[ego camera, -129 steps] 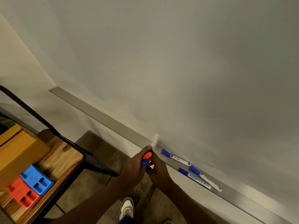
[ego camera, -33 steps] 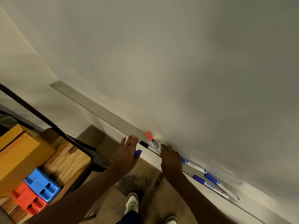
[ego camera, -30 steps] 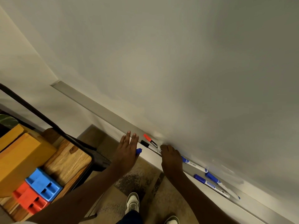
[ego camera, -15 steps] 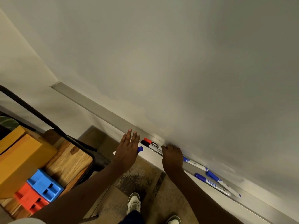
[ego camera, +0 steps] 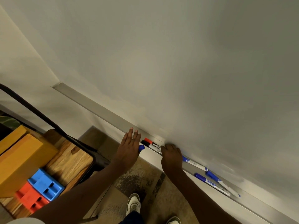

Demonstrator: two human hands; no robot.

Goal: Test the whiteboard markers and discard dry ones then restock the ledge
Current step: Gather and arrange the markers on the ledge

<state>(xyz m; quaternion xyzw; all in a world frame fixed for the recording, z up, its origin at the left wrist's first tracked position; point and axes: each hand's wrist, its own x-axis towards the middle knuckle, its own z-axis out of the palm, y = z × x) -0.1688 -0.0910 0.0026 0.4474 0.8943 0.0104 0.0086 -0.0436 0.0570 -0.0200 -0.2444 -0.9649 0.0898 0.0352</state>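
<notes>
lying side by side on the ledge [ego camera: 97, 107] under the whiteboard [ego camera: 178, 62], the red marker [ego camera: 149, 141] and black marker [ego camera: 145, 143] have their tail ends under our right hand [ego camera: 171, 156], whose curled fingers close on them. three blue markers [ego camera: 212, 183] lie further right, while our left hand [ego camera: 129, 149] hovers straight-fingered over a blue cap [ego camera: 141, 147]; whether the thumb pins it we cannot tell. a wooden table [ego camera: 72, 159] stands left.

Metal whiteboard ledge [ego camera: 100, 109] bearing 1 red-capped marker [ego camera: 151, 142], 1 black-capped marker [ego camera: 147, 144] alongside it, and 3 blue-capped markers [ego camera: 195, 164] farther right.
</notes>
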